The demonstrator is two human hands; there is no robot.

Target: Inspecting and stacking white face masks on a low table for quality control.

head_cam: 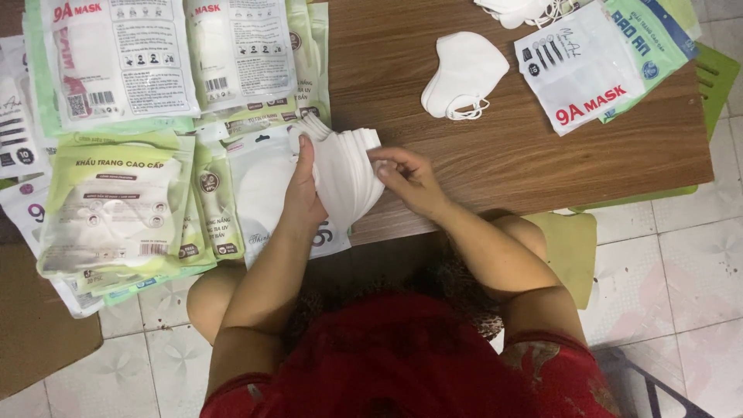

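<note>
A fanned stack of white face masks (344, 174) stands on edge at the near side of a low brown wooden table (503, 147). My left hand (303, 190) grips the stack from its left side. My right hand (406, 178) pinches the right edge of the stack with its fingertips. Under my left hand lies a clear and white plastic mask bag (259, 193), flat on the table. A single white mask (460, 77) lies alone farther back on the table.
Several packed mask bags, white and green, cover the left side (116, 201) and back left (124, 54). More bags (592, 66) and loose masks (518, 11) lie at the back right. A green stool (716, 77) stands at right, on a tiled floor (681, 271).
</note>
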